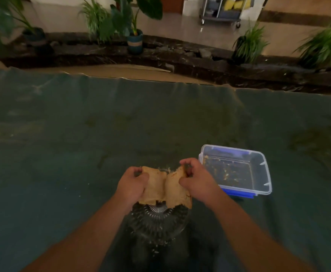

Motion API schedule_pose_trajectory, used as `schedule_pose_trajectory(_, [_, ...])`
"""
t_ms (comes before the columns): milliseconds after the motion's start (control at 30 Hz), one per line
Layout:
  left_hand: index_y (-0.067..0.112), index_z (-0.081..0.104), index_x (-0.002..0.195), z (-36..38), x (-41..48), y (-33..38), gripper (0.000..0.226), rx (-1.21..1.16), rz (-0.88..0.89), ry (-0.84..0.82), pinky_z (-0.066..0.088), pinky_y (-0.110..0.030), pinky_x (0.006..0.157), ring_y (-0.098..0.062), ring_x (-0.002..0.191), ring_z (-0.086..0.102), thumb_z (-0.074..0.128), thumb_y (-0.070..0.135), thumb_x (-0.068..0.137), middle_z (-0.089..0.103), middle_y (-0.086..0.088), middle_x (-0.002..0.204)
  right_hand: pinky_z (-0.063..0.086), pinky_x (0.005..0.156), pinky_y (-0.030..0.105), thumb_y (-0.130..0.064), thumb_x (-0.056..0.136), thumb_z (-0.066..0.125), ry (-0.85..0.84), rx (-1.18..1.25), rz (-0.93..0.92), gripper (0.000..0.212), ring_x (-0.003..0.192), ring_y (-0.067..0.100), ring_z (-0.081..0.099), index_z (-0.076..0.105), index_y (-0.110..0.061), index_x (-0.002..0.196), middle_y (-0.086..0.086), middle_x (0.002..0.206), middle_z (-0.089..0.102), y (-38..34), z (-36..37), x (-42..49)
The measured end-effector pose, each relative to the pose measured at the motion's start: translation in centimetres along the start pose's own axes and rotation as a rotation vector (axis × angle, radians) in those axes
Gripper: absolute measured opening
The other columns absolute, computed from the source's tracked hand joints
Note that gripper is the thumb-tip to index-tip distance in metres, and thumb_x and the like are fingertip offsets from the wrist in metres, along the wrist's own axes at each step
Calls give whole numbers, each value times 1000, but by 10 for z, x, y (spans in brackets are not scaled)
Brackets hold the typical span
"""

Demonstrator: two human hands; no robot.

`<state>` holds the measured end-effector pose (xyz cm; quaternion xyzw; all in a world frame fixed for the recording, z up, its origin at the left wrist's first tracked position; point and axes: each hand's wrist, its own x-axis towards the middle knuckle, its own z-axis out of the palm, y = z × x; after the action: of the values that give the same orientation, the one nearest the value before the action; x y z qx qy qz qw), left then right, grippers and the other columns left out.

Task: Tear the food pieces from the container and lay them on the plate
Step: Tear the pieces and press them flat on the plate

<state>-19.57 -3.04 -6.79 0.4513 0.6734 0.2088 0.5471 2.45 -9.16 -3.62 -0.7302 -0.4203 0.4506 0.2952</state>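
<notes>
A tan flatbread (167,186) is held above a clear patterned glass plate (158,222) near the table's front edge. My left hand (132,183) grips the flatbread's left half and my right hand (195,177) grips its right half. A split runs down the middle of the flatbread from its far edge. To the right stands a clear plastic container (259,165) with blue clips, holding only crumbs and smears. My hands hide part of the flatbread, and the flatbread hides the far part of the plate.
A dark green cloth (82,144) covers the table. Beyond its far edge run a dark stone ledge (180,59), potted plants (135,38) and a tiled floor with a wheeled cart (221,14).
</notes>
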Motion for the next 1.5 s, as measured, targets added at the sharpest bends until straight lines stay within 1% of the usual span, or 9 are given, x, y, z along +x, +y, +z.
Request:
schedule_pose_trajectory(100, [18, 65, 117, -16, 2, -29, 22, 30, -127, -122, 65, -56, 82, -33, 90, 76, 63, 22, 96, 76, -16, 100, 56, 59, 23, -11, 87, 76, -22, -56, 82, 54, 79, 3, 68, 56, -42, 126, -6, 111, 66, 26, 14, -2])
schedule_pose_trajectory(267, [19, 48, 143, -21, -3, -63, 62, 890, 119, -26, 53, -48, 94, -31, 120, 57, 73, 39, 89, 57, -10, 134, 49, 105, 45, -27, 94, 70, -13, -677, 108, 66, 131, 29, 54, 39, -24, 152, 10, 149, 51, 76, 28, -21])
schedule_pose_trajectory(467, [17, 43, 145, 2, 3, -59, 66, 1272, 481, -38, 48, -45, 102, -28, 128, 45, 60, 55, 94, 48, -8, 144, 47, 106, 46, -40, 98, 60, -132, -878, -173, 53, 132, 30, 46, 47, -22, 147, 9, 147, 50, 69, 45, -4])
schedule_pose_trajectory(633, [17, 50, 143, 17, 21, -47, 72, 1457, 534, -131, 41, -48, 106, -30, 129, 40, 59, 65, 90, 48, -8, 144, 42, 110, 52, -44, 99, 60, -228, -1137, -154, 54, 132, 35, 48, 53, -14, 143, 16, 145, 53, 66, 51, 14])
schedule_pose_trajectory(800, [19, 56, 132, 22, 28, -41, 61, 1467, 536, -217, 45, -47, 103, -28, 125, 48, 69, 58, 88, 58, -6, 134, 45, 105, 50, -26, 98, 58, -236, -1095, -190, 33, 122, 33, 51, 60, -14, 129, 15, 131, 59, 72, 48, 23])
schedule_pose_trajectory(1000, [31, 65, 117, 11, 22, -43, 33, 1015, 273, -378, 55, -36, 81, -18, 95, 64, 77, 44, 89, 72, 4, 109, 52, 82, 38, -19, 96, 59, -400, -858, -120, 17, 96, 21, 58, 57, -28, 110, -3, 100, 58, 80, 43, 22])
schedule_pose_trajectory(1100, [25, 65, 121, 9, 16, -53, 34, 1155, 219, -460, 53, -35, 83, -19, 100, 63, 72, 43, 93, 70, 0, 116, 46, 72, 36, -21, 96, 59, -441, -804, -141, 14, 89, 20, 56, 55, -30, 105, -3, 96, 59, 84, 49, 14])
schedule_pose_trajectory(1267, [24, 65, 119, 8, 7, -59, 39, 1443, 400, -374, 53, -40, 86, -23, 105, 60, 62, 52, 93, 67, -2, 113, 47, 87, 44, -34, 98, 53, -344, -966, -288, 26, 103, 26, 54, 61, -20, 119, 7, 115, 64, 86, 63, -2])
schedule_pose_trajectory(1500, [24, 55, 128, 14, 14, -70, 45, 1303, 593, -253, 49, -43, 98, -24, 116, 48, 49, 52, 94, 55, -1, 127, 43, 104, 48, -38, 100, 50, -258, -969, -305, 43, 123, 31, 45, 52, -20, 139, 10, 132, 54, 86, 73, 1])
